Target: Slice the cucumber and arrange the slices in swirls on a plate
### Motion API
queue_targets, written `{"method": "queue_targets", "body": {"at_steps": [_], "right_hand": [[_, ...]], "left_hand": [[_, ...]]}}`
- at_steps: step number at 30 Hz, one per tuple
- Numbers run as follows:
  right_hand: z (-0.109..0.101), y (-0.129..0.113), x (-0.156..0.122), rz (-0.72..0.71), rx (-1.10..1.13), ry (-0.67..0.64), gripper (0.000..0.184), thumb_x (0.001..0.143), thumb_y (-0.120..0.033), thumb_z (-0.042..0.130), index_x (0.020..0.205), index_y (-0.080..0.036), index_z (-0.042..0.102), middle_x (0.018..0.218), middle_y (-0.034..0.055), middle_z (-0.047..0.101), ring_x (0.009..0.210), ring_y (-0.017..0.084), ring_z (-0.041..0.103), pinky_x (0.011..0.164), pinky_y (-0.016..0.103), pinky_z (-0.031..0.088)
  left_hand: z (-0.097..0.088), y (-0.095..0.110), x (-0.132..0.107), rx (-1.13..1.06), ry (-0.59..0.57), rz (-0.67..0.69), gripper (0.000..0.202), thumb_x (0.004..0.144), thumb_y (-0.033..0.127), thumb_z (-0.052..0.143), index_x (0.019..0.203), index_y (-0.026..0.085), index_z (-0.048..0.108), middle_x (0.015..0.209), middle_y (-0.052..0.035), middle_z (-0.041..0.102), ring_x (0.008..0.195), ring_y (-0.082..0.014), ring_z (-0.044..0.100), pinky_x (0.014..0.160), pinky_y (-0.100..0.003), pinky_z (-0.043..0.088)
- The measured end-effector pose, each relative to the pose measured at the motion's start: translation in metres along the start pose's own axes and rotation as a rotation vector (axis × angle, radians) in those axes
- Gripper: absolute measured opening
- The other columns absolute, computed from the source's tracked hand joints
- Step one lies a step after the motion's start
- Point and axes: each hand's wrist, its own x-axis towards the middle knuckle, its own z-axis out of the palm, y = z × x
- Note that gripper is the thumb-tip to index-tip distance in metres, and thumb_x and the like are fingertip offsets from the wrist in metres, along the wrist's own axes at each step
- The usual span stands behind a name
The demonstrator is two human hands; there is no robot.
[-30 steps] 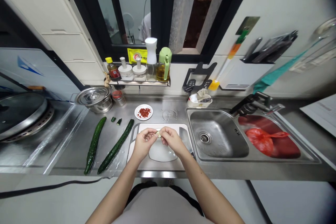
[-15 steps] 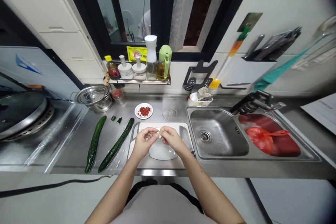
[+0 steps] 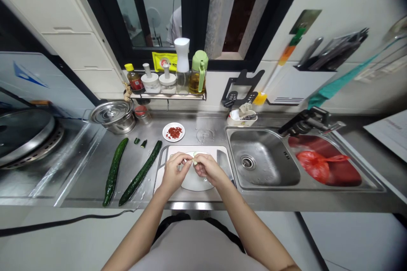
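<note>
Over the cutting board (image 3: pixel 193 197), both hands meet at the fingertips. My right hand (image 3: pixel 208 167) pinches a small pale piece (image 3: pixel 195 162), which looks like a garlic clove. The fingers of my left hand (image 3: pixel 174 170) are closed on its near side, thumb and forefinger pressed against it. Beneath them on the board lies a white oval surface (image 3: pixel 197 183), with a small pale green bit just behind the fingertips. To the left rest two whole-looking cucumbers (image 3: pixel 115 172) (image 3: pixel 140 173) and two small cut ends (image 3: pixel 136 140). A white plate (image 3: pixel 164 132) of chopped red chili stands behind the board.
At the right is a double sink (image 3: pixel 263 185), with a red plastic bag (image 3: pixel 313 166) in its far basin. A lidded steel pot (image 3: pixel 119 125) stands back left, near a covered pan (image 3: pixel 27 135). Seasoning bottles line a wall shelf (image 3: pixel 171 97); knives (image 3: pixel 337 51) hang in a rack.
My fingers have shifted slightly around the garlic clove, with the right hand turned a little more closed. The camera view has tilted slightly; the counter items stay where they were.
</note>
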Motion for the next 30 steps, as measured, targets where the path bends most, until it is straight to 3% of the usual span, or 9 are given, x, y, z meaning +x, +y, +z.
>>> {"method": "queue_targets", "body": {"at_steps": [8, 13, 18, 23, 30], "right_hand": [[-0.002, -0.001, 0.0, 0.141, 0.099, -0.046, 0.014, 0.06, -0.029, 0.056, 0.057, -0.019, 0.046, 0.044, -0.0061, 0.045, 0.036, 0.005, 0.033, 0.036, 0.02, 0.012], [-0.006, 0.003, 0.002, 0.175, 0.104, -0.047, 0.013, 0.06, -0.028, 0.054, 0.056, -0.019, 0.046, 0.043, -0.0061, 0.044, 0.036, 0.004, 0.032, 0.036, 0.02, 0.012], [-0.01, 0.01, 0.0, 0.13, 0.033, 0.0, 0.017, 0.063, -0.033, 0.058, 0.061, -0.019, 0.05, 0.043, -0.0052, 0.047, 0.038, 0.006, 0.036, 0.037, 0.02, 0.014], [-0.01, 0.017, 0.002, 0.025, -0.074, 0.036, 0.024, 0.068, -0.04, 0.062, 0.064, -0.019, 0.053, 0.045, -0.0055, 0.048, 0.039, 0.006, 0.038, 0.038, 0.019, 0.018], [-0.011, 0.024, 0.006, -0.134, -0.277, 0.135, 0.012, 0.067, -0.031, 0.056, 0.064, -0.02, 0.055, 0.044, -0.0062, 0.048, 0.042, 0.007, 0.04, 0.042, 0.019, 0.026]], "left_hand": [[0.005, -0.004, -0.006, 0.095, 0.073, 0.101, 0.016, 0.089, 0.025, 0.055, 0.093, 0.019, 0.069, 0.082, -0.005, 0.063, 0.076, -0.0138, 0.058, 0.068, -0.025, 0.046], [0.01, -0.006, -0.012, 0.098, 0.064, 0.061, 0.015, 0.088, 0.025, 0.057, 0.091, 0.019, 0.071, 0.074, -0.0021, 0.067, 0.061, -0.0106, 0.055, 0.062, -0.024, 0.044], [0.017, -0.009, -0.018, 0.08, 0.097, -0.02, 0.014, 0.085, 0.026, 0.06, 0.089, 0.02, 0.071, 0.08, -0.003, 0.073, 0.064, -0.0116, 0.06, 0.063, -0.024, 0.046], [0.02, -0.009, -0.02, -0.049, 0.077, -0.159, 0.014, 0.084, 0.028, 0.06, 0.09, 0.021, 0.07, 0.082, -0.0033, 0.073, 0.069, -0.0132, 0.063, 0.068, -0.026, 0.048], [0.028, -0.007, -0.015, -0.611, 0.109, -0.538, 0.032, 0.075, 0.036, 0.068, 0.098, 0.019, 0.054, 0.069, 0.0017, 0.063, 0.065, -0.0112, 0.06, 0.06, -0.021, 0.044]]}}
